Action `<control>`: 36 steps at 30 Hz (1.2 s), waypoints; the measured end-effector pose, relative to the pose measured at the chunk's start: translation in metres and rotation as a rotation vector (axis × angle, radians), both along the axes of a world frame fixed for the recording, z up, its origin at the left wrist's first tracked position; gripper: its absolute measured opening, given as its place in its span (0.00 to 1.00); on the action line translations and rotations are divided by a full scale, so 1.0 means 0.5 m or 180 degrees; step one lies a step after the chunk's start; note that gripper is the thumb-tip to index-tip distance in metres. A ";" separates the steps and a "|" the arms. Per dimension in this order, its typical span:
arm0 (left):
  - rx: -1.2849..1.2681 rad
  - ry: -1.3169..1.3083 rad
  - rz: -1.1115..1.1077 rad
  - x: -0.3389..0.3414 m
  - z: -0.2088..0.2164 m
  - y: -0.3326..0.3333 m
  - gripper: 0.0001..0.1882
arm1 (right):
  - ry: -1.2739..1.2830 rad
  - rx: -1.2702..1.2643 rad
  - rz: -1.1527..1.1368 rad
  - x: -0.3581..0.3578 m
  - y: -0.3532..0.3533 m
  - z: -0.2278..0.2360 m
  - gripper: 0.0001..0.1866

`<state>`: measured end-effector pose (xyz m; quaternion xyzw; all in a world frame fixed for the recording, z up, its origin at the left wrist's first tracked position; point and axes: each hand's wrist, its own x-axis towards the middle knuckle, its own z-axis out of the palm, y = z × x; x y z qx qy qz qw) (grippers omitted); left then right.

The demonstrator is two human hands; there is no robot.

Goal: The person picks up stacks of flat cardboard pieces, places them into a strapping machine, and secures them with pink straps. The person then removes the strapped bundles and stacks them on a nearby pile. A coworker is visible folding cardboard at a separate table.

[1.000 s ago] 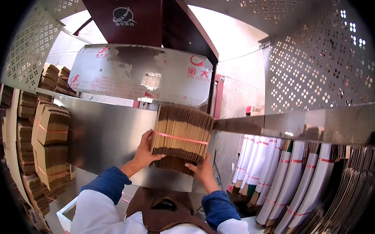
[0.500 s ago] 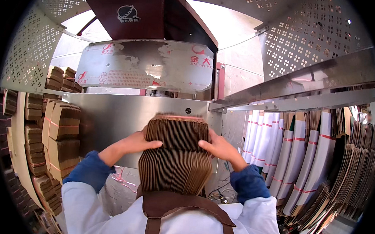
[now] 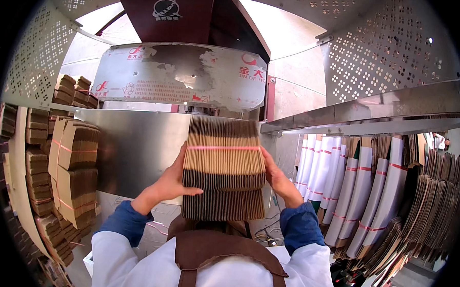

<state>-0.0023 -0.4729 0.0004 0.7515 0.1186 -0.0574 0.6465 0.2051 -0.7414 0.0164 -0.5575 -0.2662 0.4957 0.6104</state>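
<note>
Between my hands is a thick bundle of flat cardboard pieces, stacked on edge, with a pink strap running across it. My left hand presses against its left side, the thumb lying over the near part. On the opposite side, my right hand grips the bundle, its fingers partly hidden behind it. The far end of the bundle lies over the metal table, and its near end reaches close to my brown apron.
Ahead stands a machine with a dark red housing and a scuffed metal cover. Perforated panels flank it. Strapped cardboard bundles are piled at left; white-wrapped bundles and loose cardboard stacks stand at right.
The bundle has tipped so its strapped face shows more, and its far end has moved farther over the table. Both hands have shifted along its sides.
</note>
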 end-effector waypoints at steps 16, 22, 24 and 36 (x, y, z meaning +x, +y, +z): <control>0.0565 0.0185 0.0997 -0.057 -0.123 -0.049 0.48 | 0.0547 -0.1363 -0.0166 -0.026 0.038 -0.182 0.46; 0.1357 0.0435 0.3539 -0.255 -0.168 -0.107 0.39 | 0.0364 -0.1262 0.0042 -0.097 0.316 -0.264 0.42; 0.0888 0.0875 0.3850 -0.369 -0.203 -0.157 0.38 | 0.0449 -0.1244 0.0510 -0.154 0.445 -0.247 0.34; 0.0104 0.1527 0.6021 -0.778 -0.388 -0.473 0.38 | 0.0196 -0.0839 0.0209 -0.278 0.686 -0.459 0.29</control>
